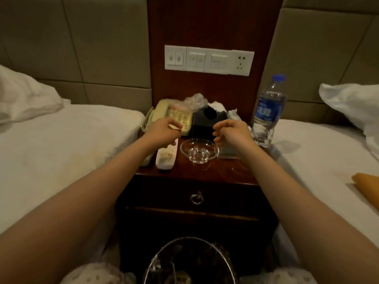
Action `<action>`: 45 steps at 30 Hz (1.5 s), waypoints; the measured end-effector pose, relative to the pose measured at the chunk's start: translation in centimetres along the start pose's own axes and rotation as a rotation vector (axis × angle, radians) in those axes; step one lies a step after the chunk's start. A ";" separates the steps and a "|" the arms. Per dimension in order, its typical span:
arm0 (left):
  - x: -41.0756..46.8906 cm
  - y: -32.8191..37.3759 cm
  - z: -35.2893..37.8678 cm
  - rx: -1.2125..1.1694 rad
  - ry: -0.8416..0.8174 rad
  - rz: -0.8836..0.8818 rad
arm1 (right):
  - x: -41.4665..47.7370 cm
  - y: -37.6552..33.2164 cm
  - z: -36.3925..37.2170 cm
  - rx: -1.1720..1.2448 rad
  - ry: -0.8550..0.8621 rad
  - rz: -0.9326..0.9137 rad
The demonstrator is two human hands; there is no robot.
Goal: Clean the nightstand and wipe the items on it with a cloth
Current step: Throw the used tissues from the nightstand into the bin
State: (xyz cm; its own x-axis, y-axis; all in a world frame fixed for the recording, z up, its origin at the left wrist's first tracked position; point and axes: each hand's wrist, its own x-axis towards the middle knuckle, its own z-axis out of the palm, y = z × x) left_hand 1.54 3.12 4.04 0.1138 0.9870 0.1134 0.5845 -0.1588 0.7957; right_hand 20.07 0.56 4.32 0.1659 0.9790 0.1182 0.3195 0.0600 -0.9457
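The dark wooden nightstand [205, 173] stands between two beds. On it lie a beige telephone [174, 115], a black tissue box [207, 121], a white remote [166, 156], a glass ashtray [199, 150], a water bottle [268, 111], crumpled plastic [194, 101] and crumpled tissues [219, 106]. My left hand [164, 130] hovers over the telephone's front edge with loosely curled fingers, holding nothing. My right hand [231, 131] hovers above the ashtray's right side, fingers also loosely curled and empty. An orange cloth [367, 187] lies on the right bed.
A wire waste bin with a plastic liner [190, 263] stands on the floor in front of the nightstand. A switch and socket panel [209, 60] is on the wall above. White pillows [24, 97] lie on both beds. The nightstand has a drawer with a ring handle [196, 198].
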 end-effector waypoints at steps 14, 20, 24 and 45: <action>13.7 1.2 -0.4 0.732 0.049 0.167 | 16.3 0.4 0.7 -0.771 0.052 -0.142; 17.6 -0.8 0.9 0.664 0.044 0.126 | 21.4 2.3 2.3 -1.062 0.026 -0.143; 18.8 -1.8 0.9 0.732 0.080 0.142 | 23.4 2.9 3.0 -1.224 0.075 -0.167; 8.2 0.7 -3.5 0.100 0.328 0.176 | 11.3 -3.2 2.0 -0.245 0.177 -0.193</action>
State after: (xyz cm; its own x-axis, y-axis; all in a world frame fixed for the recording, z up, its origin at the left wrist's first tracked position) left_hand 0.07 11.21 7.66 -0.0342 0.8970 0.4407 0.6563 -0.3125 0.6868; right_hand 19.04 11.80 8.04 0.2332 0.9039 0.3585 0.5714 0.1709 -0.8027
